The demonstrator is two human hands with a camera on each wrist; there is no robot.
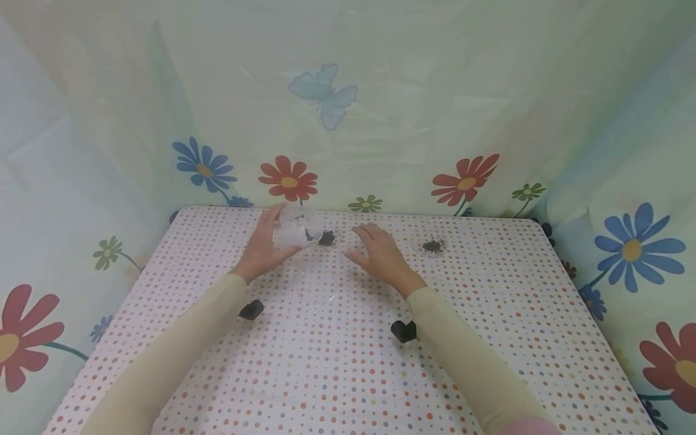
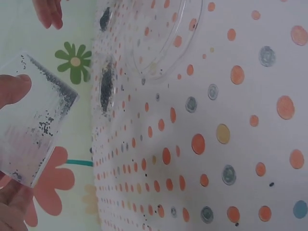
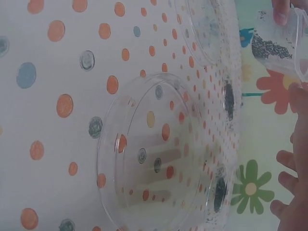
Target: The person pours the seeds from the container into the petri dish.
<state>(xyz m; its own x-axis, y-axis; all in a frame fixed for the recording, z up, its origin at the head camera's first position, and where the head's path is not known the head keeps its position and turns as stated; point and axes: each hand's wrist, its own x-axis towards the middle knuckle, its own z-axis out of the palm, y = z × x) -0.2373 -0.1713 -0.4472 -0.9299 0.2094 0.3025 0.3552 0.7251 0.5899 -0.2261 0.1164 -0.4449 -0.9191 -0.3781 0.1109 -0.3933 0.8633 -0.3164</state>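
Observation:
My left hand (image 1: 264,246) grips a clear plastic cup (image 1: 296,228), thumb on one side and fingers on the other. The cup is tilted, and small dark grains cling to its wall and gather in a corner, as the cup (image 2: 36,118) shows in the left wrist view. Beside the cup, apart from it, my right hand (image 1: 382,255) is held above the table with its fingers loosely extended and nothing in them. One dark pile of grains (image 1: 326,238) lies near the cup; another dark pile (image 1: 432,246) lies to the right.
A clear round dish (image 3: 111,144) stands on the dotted tabletop (image 1: 337,374), with another clear dish (image 3: 190,33) beyond it in the right wrist view. Stray grains dot the table. A flowered curtain (image 1: 391,121) hangs behind and at both sides.

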